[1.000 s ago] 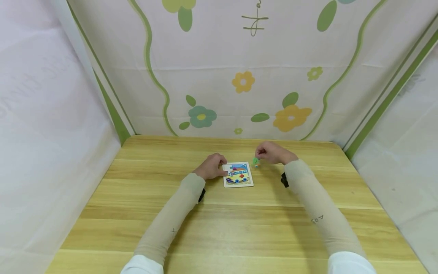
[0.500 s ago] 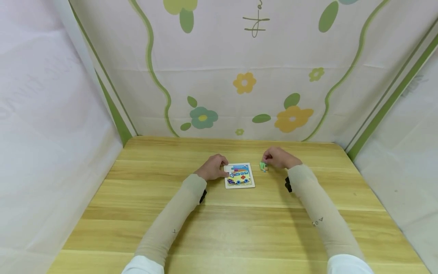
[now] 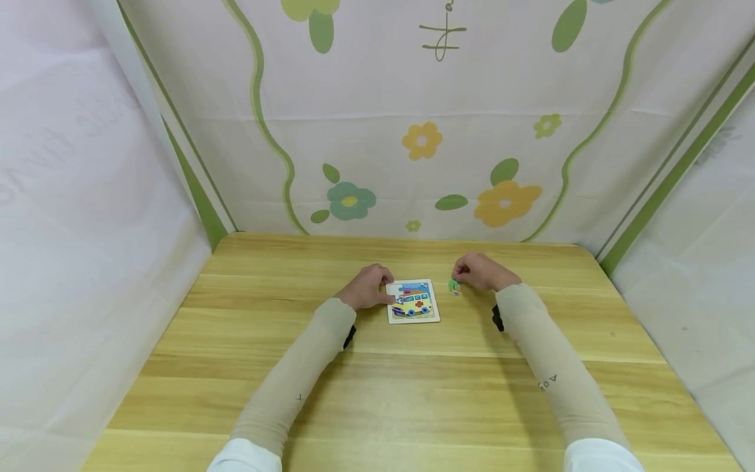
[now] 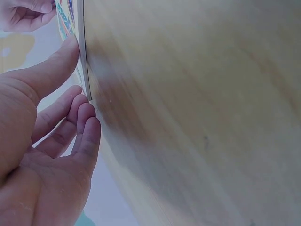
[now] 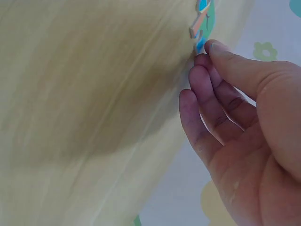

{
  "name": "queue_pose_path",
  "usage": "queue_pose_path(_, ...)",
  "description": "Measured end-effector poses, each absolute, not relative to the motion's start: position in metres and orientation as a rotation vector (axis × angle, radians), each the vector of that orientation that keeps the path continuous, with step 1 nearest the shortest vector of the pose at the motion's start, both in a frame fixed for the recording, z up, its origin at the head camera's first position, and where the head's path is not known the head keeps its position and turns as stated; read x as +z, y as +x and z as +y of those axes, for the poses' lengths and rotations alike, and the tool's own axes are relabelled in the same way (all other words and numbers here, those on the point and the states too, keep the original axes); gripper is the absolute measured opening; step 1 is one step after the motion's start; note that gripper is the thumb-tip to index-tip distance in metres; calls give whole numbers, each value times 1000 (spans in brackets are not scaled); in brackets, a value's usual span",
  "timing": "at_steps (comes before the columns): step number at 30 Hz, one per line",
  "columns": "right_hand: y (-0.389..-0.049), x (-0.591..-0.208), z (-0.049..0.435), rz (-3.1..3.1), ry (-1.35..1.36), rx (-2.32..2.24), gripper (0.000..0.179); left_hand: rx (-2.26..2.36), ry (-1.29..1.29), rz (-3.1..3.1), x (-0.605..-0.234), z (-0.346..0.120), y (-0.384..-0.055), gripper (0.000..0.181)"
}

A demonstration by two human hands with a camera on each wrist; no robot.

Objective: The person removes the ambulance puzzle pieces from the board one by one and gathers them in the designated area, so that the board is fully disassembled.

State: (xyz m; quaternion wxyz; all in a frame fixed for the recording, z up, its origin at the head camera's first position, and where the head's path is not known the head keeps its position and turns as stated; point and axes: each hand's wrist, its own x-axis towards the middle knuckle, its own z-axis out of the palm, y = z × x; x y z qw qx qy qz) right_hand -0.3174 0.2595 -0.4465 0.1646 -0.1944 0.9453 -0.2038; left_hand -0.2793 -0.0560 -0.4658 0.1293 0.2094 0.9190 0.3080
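Note:
A small jigsaw puzzle in a white frame (image 3: 422,320) lies on the wooden table, showing a yellow ambulance with a red cross. White shows in its far left part. My left hand (image 3: 367,287) holds the frame at its left side, thumb over the edge and fingers at the far corner; the left wrist view shows the frame's side (image 4: 85,61) between them. Right of the puzzle, my right hand (image 3: 480,271) pinches a green puzzle piece (image 3: 453,286) with orange and blue parts. In the right wrist view the piece (image 5: 207,24) stands out beyond thumb and forefinger.
The wooden table (image 3: 377,406) extends toward me and to both sides. A white curtain with printed flowers (image 3: 504,203) hangs behind its far edge, and white cloth walls (image 3: 88,229) flank it. Black wrist devices (image 3: 498,319) sit under both wrists.
My right hand has moved a little right and toward me with the green piece, away from the puzzle. The piece's tilt has changed slightly. The left hand stays at the frame.

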Motion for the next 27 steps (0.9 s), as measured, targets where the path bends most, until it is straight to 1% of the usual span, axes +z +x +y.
queue_pose_path(4,-316,-441,257,2689,-562,-562,14,892,618,2670,-465,-56,-279,47)
queue_pose_path(8,-314,-435,251,2678,-636,-541,12,883,626,2670,-466,-57,-279,46)
queue_pose_path(17,-310,-424,223,2659,-757,-490,19,854,628,2687,-464,-57,-280,46)
queue_pose_path(27,-306,-427,186,2629,-868,-457,19,850,668,2698,-466,-56,-281,41)
